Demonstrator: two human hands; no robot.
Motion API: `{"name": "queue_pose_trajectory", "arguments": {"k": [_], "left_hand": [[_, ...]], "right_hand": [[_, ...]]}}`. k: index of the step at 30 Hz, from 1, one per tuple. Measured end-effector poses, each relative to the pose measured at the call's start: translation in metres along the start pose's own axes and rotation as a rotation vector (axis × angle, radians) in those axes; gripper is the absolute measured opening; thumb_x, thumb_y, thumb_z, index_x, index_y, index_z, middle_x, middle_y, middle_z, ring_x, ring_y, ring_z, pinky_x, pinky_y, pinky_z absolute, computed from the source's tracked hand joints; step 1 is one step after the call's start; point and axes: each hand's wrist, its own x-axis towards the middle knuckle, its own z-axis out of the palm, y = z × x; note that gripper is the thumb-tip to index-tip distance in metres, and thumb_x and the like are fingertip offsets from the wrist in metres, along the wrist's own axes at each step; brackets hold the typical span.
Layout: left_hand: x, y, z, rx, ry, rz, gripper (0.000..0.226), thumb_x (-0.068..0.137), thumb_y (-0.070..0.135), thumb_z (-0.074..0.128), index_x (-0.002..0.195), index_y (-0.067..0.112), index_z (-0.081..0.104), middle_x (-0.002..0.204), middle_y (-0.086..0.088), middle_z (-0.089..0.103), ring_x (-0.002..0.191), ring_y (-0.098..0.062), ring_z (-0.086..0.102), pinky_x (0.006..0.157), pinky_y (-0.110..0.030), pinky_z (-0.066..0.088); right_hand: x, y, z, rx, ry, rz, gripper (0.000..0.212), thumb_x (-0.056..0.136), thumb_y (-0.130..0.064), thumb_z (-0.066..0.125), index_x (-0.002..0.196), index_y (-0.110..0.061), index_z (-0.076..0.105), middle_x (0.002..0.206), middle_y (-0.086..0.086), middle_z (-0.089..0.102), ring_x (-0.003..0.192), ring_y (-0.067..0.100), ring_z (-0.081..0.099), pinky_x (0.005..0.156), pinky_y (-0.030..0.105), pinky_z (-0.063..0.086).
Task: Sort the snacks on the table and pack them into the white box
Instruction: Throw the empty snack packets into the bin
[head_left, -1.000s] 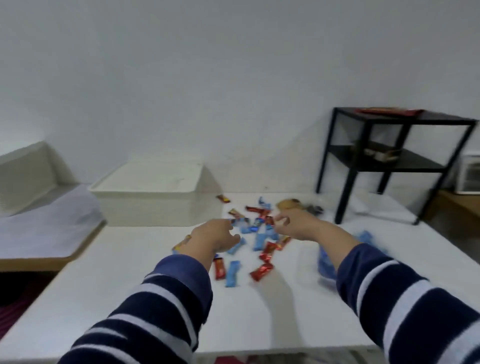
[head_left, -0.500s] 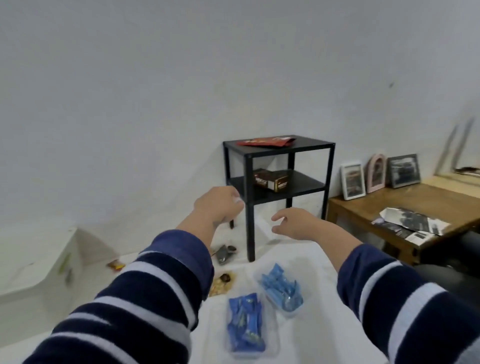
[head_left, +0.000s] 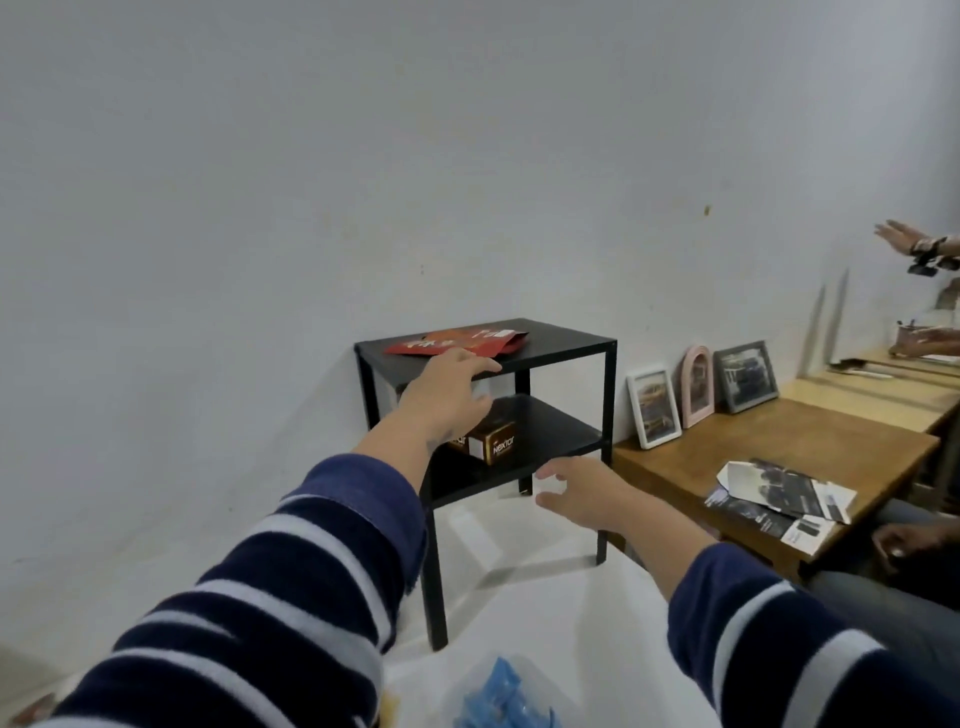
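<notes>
**Op:** Currently logging the head view. Left hand (head_left: 451, 397) is stretched out to the black two-tier shelf (head_left: 563, 343), fingers spread and slightly curled, holding nothing. Its fingertips (head_left: 491, 365) sit at the front edge of the top tier, just short of the red packet (head_left: 457, 342) lying flat there; I cannot tell whether they touch it.

**Obs:** And the right?

**Op:** Right hand (head_left: 584, 496) is lower, palm turned inward, fingers loosely open, empty. It hovers off the front right corner of the lower tier, apart from it.

**Obs:** Anything under the left palm?

**Op:** A brown carton printed "nextar" (head_left: 493, 444) stands on the lower tier, below and just beyond the left knuckles, partly hidden by the hand.

**Obs:** Task items?

**Op:** Blue wrapped snacks (head_left: 501, 699) lie in a clear container at the bottom edge, well behind both sets of fingers, near my left sleeve (head_left: 270, 613). White box is out of view. White table (head_left: 545, 613) carries the shelf legs.

**Obs:** Right of the fingers?

**Op:** A wooden bench (head_left: 769, 447) with three picture frames (head_left: 698, 395) against the wall and loose printed papers (head_left: 779, 493). Another person's hand (head_left: 901, 240) shows at far right.
</notes>
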Motion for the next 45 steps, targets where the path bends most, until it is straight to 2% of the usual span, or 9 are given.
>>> {"name": "queue_pose_trajectory", "arguments": {"k": [9, 13, 17, 23, 26, 29, 33, 37, 45], "left_hand": [[0.077, -0.011, 0.039, 0.178, -0.069, -0.039, 0.044, 0.095, 0.041, 0.049, 0.137, 0.047, 0.040, 0.159, 0.001, 0.014, 0.147, -0.023, 0.008, 0.120, -0.048, 0.012], [0.091, -0.016, 0.056, 0.388, -0.043, -0.035, 0.047, 0.099, 0.038, 0.040, 0.143, 0.050, 0.026, 0.157, 0.001, 0.023, 0.144, -0.022, 0.022, 0.117, -0.043, 0.025], [0.089, -0.025, 0.062, 0.526, 0.100, 0.042, 0.049, 0.101, 0.032, 0.039, 0.144, 0.049, 0.023, 0.152, 0.005, 0.034, 0.139, -0.019, 0.033, 0.111, -0.041, 0.034], [0.061, -0.014, 0.051, 0.662, 0.250, 0.208, 0.069, 0.073, 0.008, 0.079, 0.132, 0.033, 0.054, 0.120, -0.002, 0.067, 0.106, -0.025, 0.065, 0.080, -0.040, 0.054], [0.041, 0.001, 0.025, 0.630, 0.436, 0.268, 0.063, 0.071, 0.001, 0.075, 0.127, 0.026, 0.061, 0.106, -0.002, 0.072, 0.082, -0.023, 0.071, 0.062, -0.035, 0.055], [0.009, 0.026, -0.008, 0.478, 0.641, 0.134, 0.051, 0.082, 0.002, 0.058, 0.128, 0.024, 0.060, 0.100, -0.003, 0.070, 0.075, -0.023, 0.066, 0.056, -0.033, 0.053], [-0.056, 0.044, -0.049, 0.187, 0.825, -0.142, 0.042, 0.093, 0.007, 0.048, 0.129, 0.026, 0.058, 0.104, 0.000, 0.065, 0.087, -0.018, 0.060, 0.074, -0.034, 0.053], [-0.144, 0.045, -0.080, -0.003, 0.866, -0.361, 0.037, 0.097, 0.011, 0.045, 0.129, 0.025, 0.058, 0.111, 0.004, 0.063, 0.096, -0.014, 0.060, 0.088, -0.032, 0.053], [-0.338, 0.027, -0.099, -0.341, 0.950, -0.772, 0.034, 0.097, 0.012, 0.050, 0.126, 0.027, 0.060, 0.122, 0.002, 0.058, 0.094, -0.015, 0.064, 0.081, -0.039, 0.058]], "right_hand": [[0.128, 0.023, 0.029, -0.018, 0.067, -0.135, 0.068, 0.085, -0.050, 0.059, 0.144, -0.033, 0.030, 0.155, 0.007, 0.020, 0.139, 0.032, 0.025, 0.112, 0.047, 0.031], [0.174, 0.017, 0.044, 0.006, 0.121, -0.160, 0.079, 0.080, -0.061, 0.058, 0.147, -0.040, 0.020, 0.159, 0.008, 0.013, 0.145, 0.032, 0.017, 0.116, 0.047, 0.024], [0.191, 0.016, 0.060, 0.042, 0.161, -0.196, 0.063, 0.085, -0.053, 0.056, 0.142, -0.042, 0.031, 0.155, 0.009, 0.021, 0.135, 0.030, 0.035, 0.109, 0.041, 0.038], [0.170, 0.023, 0.058, 0.175, 0.222, -0.208, 0.051, 0.086, -0.044, 0.061, 0.133, -0.040, 0.045, 0.145, 0.003, 0.032, 0.125, 0.022, 0.043, 0.100, 0.032, 0.047], [0.141, 0.029, 0.046, 0.176, 0.250, -0.253, 0.053, 0.085, -0.043, 0.064, 0.134, -0.036, 0.046, 0.143, 0.002, 0.034, 0.123, 0.021, 0.044, 0.098, 0.029, 0.047], [0.104, 0.029, 0.029, 0.200, 0.291, -0.277, 0.055, 0.083, -0.044, 0.065, 0.134, -0.032, 0.048, 0.143, 0.003, 0.035, 0.123, 0.022, 0.046, 0.100, 0.032, 0.048], [0.037, 0.020, 0.006, 0.201, 0.353, -0.305, 0.054, 0.083, -0.043, 0.066, 0.133, -0.033, 0.050, 0.137, 0.004, 0.039, 0.117, 0.026, 0.051, 0.097, 0.036, 0.049], [-0.034, 0.004, 0.001, 0.214, 0.381, -0.346, 0.051, 0.081, -0.044, 0.067, 0.130, -0.033, 0.054, 0.130, 0.007, 0.042, 0.108, 0.029, 0.055, 0.091, 0.040, 0.051], [-0.145, -0.058, 0.039, 0.292, 0.281, -0.446, 0.043, 0.083, -0.037, 0.066, 0.125, -0.031, 0.060, 0.127, 0.009, 0.046, 0.105, 0.030, 0.057, 0.088, 0.030, 0.045]]}}
